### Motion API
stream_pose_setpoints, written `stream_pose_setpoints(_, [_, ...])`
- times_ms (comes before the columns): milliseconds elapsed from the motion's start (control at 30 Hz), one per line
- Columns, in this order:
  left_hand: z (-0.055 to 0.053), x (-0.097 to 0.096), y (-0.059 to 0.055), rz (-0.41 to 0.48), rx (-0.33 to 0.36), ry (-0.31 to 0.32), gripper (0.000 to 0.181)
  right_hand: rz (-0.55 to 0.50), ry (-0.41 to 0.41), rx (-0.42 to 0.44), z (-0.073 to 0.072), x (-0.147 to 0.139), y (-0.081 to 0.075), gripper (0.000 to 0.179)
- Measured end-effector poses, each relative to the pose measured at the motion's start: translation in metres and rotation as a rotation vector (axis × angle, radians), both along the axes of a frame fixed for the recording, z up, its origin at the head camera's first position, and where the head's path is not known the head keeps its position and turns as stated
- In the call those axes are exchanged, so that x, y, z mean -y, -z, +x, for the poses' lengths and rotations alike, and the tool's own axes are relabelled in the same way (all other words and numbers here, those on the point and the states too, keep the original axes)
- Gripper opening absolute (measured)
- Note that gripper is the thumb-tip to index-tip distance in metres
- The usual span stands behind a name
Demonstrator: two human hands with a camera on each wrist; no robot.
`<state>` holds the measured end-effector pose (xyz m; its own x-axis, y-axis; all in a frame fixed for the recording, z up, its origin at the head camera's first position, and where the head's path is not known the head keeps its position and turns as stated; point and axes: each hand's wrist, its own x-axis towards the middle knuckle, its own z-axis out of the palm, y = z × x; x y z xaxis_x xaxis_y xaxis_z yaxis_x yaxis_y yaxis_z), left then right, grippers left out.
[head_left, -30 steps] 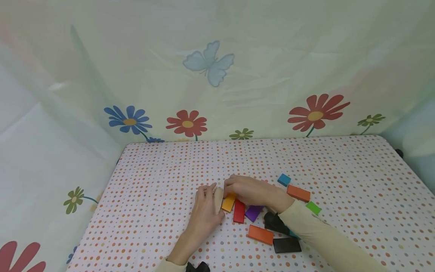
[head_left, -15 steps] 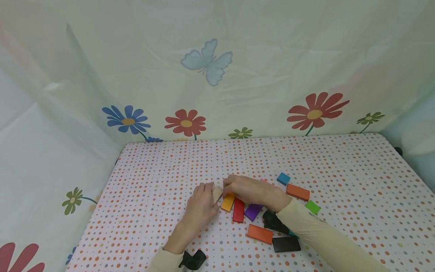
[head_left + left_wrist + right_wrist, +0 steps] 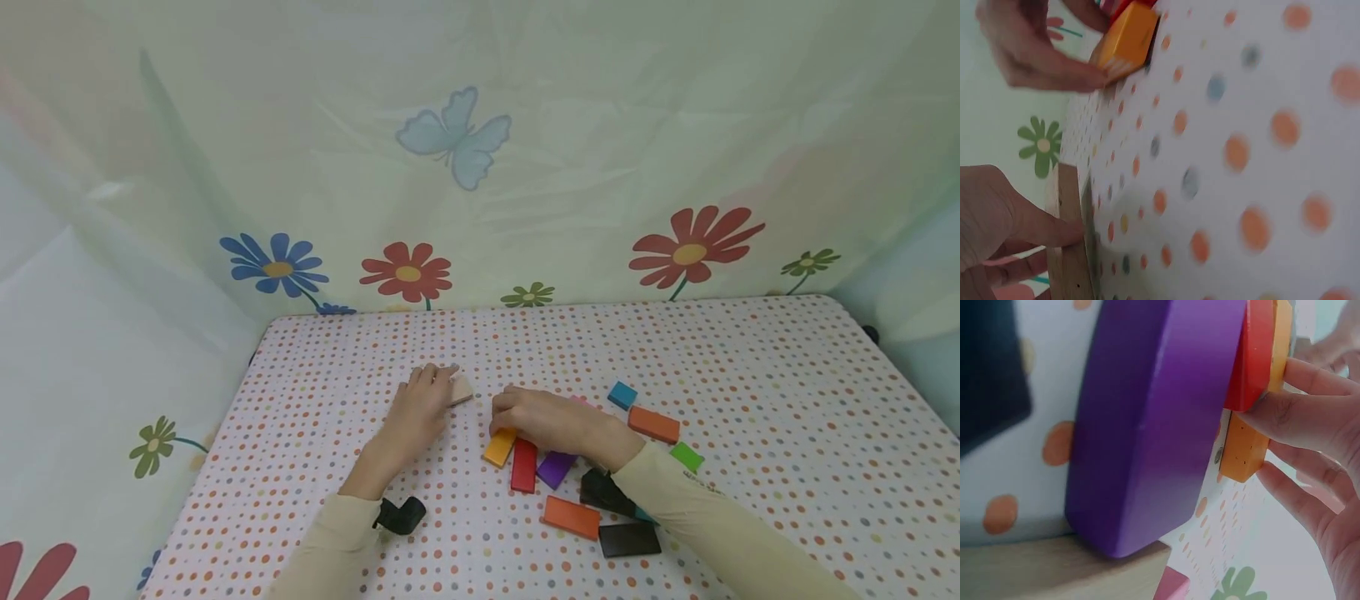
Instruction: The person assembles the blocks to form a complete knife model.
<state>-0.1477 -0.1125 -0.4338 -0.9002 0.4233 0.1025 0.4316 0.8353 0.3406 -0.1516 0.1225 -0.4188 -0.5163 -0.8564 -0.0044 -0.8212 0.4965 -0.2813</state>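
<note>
The left hand (image 3: 422, 408) had just carried the wood block (image 3: 461, 391) forward and leftward, away from the right hand (image 3: 547, 419), which stayed by the yellow block (image 3: 500, 448). That probably meant the 2 pieces were now being handled apart. The left hand pinched the wood block between thumb and fingers; its long axis ran crosswise, 1 end pointing toward the right hand's side. The right hand's thumb and fingers pinched the yellow block's far part, its near end pointing toward the person, beside the red block (image 3: 524, 467).
</note>
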Motion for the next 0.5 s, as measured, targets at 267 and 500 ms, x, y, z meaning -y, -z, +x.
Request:
stream_pose_setpoints(267, [-0.029, 0.014, -0.002, -0.027, 0.063, 0.088, 0.047, 0.038, 0.017, -0.062, 0.002, 0.0, 0.001, 0.018])
stream_pose_setpoints(500, [-0.042, 0.012, -0.004, 0.004, 0.12, 0.098, 0.034, 0.064, 0.051, -0.08, 0.002, -0.003, 0.0, 0.016])
